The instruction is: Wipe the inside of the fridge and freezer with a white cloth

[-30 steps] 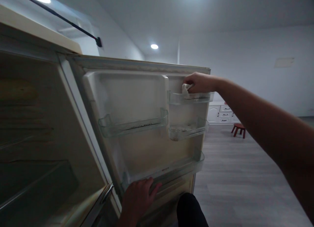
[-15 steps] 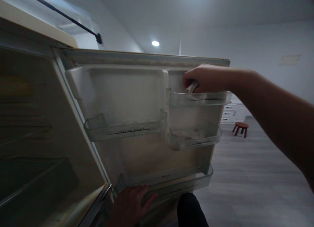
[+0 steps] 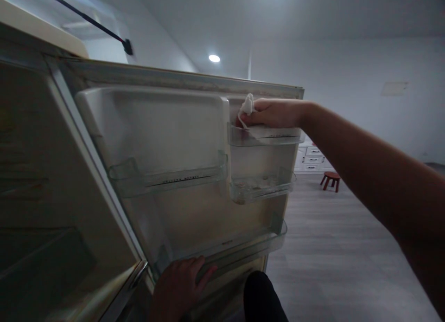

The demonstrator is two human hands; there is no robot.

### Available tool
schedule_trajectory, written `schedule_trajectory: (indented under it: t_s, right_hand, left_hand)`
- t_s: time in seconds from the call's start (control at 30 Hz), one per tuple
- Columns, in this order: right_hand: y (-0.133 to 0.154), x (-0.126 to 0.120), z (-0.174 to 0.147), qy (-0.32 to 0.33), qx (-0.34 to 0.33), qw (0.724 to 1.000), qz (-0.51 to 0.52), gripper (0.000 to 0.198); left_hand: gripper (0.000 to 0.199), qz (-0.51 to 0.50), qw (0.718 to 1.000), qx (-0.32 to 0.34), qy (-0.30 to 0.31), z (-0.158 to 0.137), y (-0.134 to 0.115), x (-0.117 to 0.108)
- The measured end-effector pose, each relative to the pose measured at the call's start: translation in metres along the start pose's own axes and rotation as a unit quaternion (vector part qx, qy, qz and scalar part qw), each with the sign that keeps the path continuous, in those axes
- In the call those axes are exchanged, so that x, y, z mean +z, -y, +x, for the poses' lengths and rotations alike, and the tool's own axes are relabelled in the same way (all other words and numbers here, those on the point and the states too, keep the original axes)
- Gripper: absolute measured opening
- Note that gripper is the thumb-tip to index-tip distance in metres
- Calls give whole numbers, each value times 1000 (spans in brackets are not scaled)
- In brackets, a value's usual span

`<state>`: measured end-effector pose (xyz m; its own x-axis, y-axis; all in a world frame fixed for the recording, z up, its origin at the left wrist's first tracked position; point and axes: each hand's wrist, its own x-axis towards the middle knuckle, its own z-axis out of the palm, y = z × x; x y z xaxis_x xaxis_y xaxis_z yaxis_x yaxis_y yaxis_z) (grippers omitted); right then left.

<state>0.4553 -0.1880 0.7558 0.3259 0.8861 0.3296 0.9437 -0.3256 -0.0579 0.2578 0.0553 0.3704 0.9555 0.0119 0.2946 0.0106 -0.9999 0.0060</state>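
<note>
My right hand (image 3: 266, 113) is closed on a white cloth (image 3: 247, 105), its fingers reaching down inside the upper right door shelf (image 3: 271, 137) of a fridge. Part of the cloth sticks up above the fingers. My left hand (image 3: 182, 285) rests at the front of the bottom door shelf (image 3: 250, 250), fingers stretched and thumb apart, holding nothing. The fridge door (image 3: 167, 122) stands wide open. A lower right shelf (image 3: 260, 189) carries small bits or stains, too unclear to name. Another clear shelf (image 3: 174, 179) hangs on the left half of the door.
On the left, the dark fridge interior (image 3: 28, 150) shows shelves and a drawer (image 3: 45, 257). My knee (image 3: 262, 296) is below the door. Farther off stand a red-brown stool (image 3: 330, 179) and white cabinets (image 3: 313, 159) on the grey floor (image 3: 333, 247).
My right hand has shifted left along the upper right shelf and turned, and more of the cloth shows above it. The left hand stays at the bottom shelf. The view has moved slightly.
</note>
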Motion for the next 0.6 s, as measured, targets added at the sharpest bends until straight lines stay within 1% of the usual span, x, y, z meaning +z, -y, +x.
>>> schedule_trajectory:
  t_s: [0.07, 0.1, 0.13, 0.17, 0.2, 0.23, 0.27, 0.3, 0.33, 0.37, 0.4, 0.43, 0.47, 0.5, 0.53, 0.57, 0.6]
  right_hand:
    - [18, 7, 5, -40, -41, 998, 38, 32]
    - [29, 12, 4, -89, -54, 994, 44, 26]
    - [41, 17, 0, -167, -71, 982, 49, 20]
    - [53, 24, -7, -257, -92, 961, 49, 15]
    - [64, 32, -16, -344, -119, 931, 41, 12]
    - [73, 42, -27, -413, -148, 898, 22, 10]
    - [80, 52, -38, -448, -188, 874, -18, 9]
    - [84, 63, -49, -444, -231, 862, -80, 10]
    - [85, 74, -58, -405, -273, 859, -155, 13]
    - [83, 84, -64, -343, -308, 858, -228, 17]
    - [78, 94, -68, -272, -322, 861, -283, 22]
    - [70, 102, -68, -204, -312, 875, -310, 25]
    - [61, 108, -66, -151, -282, 897, -305, 25]
    - [52, 113, -62, -113, -238, 925, -272, 25]
    - [43, 116, -57, -87, -194, 950, -226, 24]
    - [35, 118, -52, -71, -155, 969, -179, 24]
    - [28, 118, -49, -59, -129, 980, -141, 25]
  left_hand:
    - [48, 4, 1000, 3, -11, -1, 1, 1]
    - [47, 3, 1000, 5, -17, -1, 2, 1]
    - [46, 0, 1000, 10, -23, -2, 3, 1]
    - [46, -3, 999, 15, -29, -3, 4, 1]
    - [46, -5, 999, 21, -35, -4, 5, 1]
    - [47, -6, 999, 29, -39, -5, 6, 1]
    - [48, -7, 999, 35, -41, -6, 8, 1]
    - [49, -6, 998, 38, -42, -7, 9, 0]
    - [49, -5, 998, 40, -43, -8, 10, 0]
    - [48, -5, 998, 40, -43, -9, 11, -1]
    - [48, -6, 998, 42, -44, -10, 12, -1]
    - [48, -7, 998, 44, -47, -11, 13, -2]
    - [47, -7, 998, 46, -49, -12, 14, -2]
    - [47, -7, 997, 50, -51, -13, 15, -1]
    - [46, -7, 997, 52, -50, -14, 16, -1]
    - [45, -4, 997, 54, -48, -14, 17, 0]
    - [45, 0, 997, 53, -48, -15, 18, 0]
